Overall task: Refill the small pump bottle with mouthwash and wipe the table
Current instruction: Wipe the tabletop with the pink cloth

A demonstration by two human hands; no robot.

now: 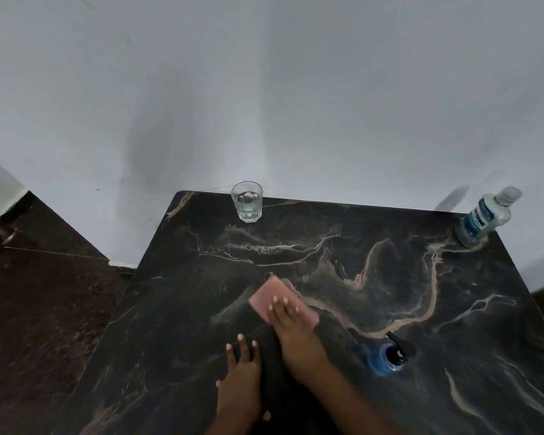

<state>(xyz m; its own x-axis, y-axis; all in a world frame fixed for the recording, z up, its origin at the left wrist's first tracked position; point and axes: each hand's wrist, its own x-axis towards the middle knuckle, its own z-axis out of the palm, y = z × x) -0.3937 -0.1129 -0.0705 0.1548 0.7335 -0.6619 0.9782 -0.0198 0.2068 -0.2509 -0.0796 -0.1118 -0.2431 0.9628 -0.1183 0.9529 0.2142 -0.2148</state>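
Note:
My right hand (pixel 291 324) lies flat with its fingers pressed on a pink cloth (pixel 272 291) in the middle of the dark marble table (pixel 390 277). My left hand (pixel 241 368) rests flat on the tabletop just left of it, fingers spread and holding nothing. The small blue pump bottle (pixel 387 359) with a black pump head stands to the right of my right wrist. A clear mouthwash bottle (pixel 484 216) with a blue label stands at the table's far right corner, its cap on.
A clear drinking glass (pixel 247 200) with some liquid stands at the table's far edge by the white wall. Dark speckled floor (pixel 44 309) lies to the left of the table. The table's right edge runs close to the frame's right side.

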